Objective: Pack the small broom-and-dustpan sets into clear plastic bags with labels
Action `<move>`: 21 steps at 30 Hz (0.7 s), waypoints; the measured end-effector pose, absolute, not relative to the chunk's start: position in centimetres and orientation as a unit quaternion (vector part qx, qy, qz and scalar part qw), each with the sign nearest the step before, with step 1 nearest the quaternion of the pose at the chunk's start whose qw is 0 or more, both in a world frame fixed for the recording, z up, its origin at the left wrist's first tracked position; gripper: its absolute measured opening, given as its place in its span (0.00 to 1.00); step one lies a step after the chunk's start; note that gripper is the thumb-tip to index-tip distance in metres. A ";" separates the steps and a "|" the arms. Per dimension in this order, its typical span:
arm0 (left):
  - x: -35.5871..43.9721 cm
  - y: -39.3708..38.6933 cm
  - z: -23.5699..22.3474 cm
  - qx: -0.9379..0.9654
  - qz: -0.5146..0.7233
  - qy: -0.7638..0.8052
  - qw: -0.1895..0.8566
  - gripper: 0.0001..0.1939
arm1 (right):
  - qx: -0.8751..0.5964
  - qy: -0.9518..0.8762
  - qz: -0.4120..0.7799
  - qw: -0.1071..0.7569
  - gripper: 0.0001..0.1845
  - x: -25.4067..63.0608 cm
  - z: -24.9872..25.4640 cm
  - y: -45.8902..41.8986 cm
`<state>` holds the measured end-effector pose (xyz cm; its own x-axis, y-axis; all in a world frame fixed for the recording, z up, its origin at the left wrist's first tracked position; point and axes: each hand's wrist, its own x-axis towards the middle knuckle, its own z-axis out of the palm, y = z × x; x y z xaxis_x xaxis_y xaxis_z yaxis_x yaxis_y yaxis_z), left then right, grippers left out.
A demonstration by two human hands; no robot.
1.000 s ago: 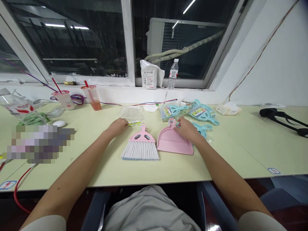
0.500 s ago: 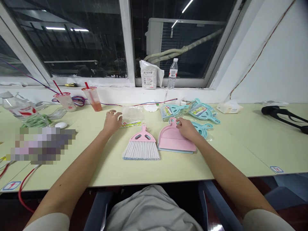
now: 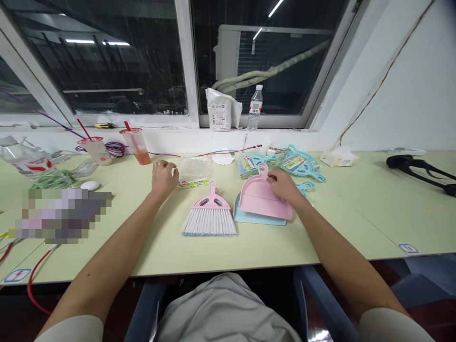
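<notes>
Right hand (image 3: 281,186) closed on pink dustpan (image 3: 261,195) over blue dustpan (image 3: 245,217); left hand (image 3: 164,178) seemingly open.

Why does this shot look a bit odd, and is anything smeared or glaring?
In the head view, the wide lens bows the window frame and stretches the forearms; a mosaic hides a patch on the table; bright light streaks show in the dark window; the white brush looks fairly sharp.

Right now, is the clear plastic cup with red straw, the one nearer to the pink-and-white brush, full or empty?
Partly full: orange-pink drink shows only in the lower part of the clear plastic cup.
</notes>
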<state>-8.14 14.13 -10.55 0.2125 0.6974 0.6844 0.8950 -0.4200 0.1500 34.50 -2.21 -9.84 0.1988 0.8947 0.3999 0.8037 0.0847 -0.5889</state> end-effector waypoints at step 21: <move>-2.7 5.6 -6.8 -0.939 -0.071 -0.326 -0.087 0.12 | -0.627 -0.605 0.163 0.463 0.10 33.6 -9.6 -1.8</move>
